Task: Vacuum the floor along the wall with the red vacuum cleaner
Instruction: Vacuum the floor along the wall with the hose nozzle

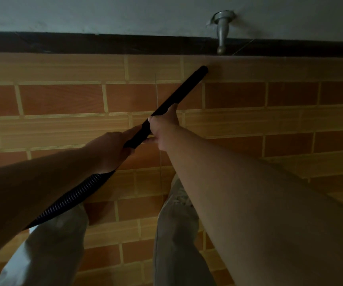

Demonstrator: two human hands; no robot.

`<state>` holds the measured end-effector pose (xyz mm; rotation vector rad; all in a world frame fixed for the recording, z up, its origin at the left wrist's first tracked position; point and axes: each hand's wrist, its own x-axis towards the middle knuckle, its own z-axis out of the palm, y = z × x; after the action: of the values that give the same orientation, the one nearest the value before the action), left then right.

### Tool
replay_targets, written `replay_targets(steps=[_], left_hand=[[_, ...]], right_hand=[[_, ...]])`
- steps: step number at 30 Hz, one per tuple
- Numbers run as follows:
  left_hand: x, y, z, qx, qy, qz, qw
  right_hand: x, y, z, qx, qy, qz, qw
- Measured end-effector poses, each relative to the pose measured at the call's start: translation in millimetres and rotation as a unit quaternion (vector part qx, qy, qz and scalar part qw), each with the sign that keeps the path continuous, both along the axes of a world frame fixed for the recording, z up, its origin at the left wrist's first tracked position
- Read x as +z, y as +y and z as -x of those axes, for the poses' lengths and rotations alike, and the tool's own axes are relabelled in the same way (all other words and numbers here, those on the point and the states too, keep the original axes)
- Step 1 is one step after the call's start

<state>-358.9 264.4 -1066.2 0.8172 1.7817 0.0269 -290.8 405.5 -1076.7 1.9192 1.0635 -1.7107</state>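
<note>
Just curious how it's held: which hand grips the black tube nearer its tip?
The right hand, midway along the black tube. The left hand holds the rear end, where the ribbed hose joins.

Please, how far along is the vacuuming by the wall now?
Done: unclear, the tiles show no cleaned strip. In hand: left hand and right hand grip the black wand, its tip down near the dark skirting. Left: skirting runs on both ways, so probably more.
</note>
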Motion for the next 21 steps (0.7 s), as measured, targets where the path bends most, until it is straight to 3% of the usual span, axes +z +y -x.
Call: replay_targets(steps=[21], left_hand=[[-12, 10, -7, 0.024, 0.032, -0.019, 0.999]], right_hand=[[-3, 23, 8, 0.066, -0.008, 0.013, 0.998]])
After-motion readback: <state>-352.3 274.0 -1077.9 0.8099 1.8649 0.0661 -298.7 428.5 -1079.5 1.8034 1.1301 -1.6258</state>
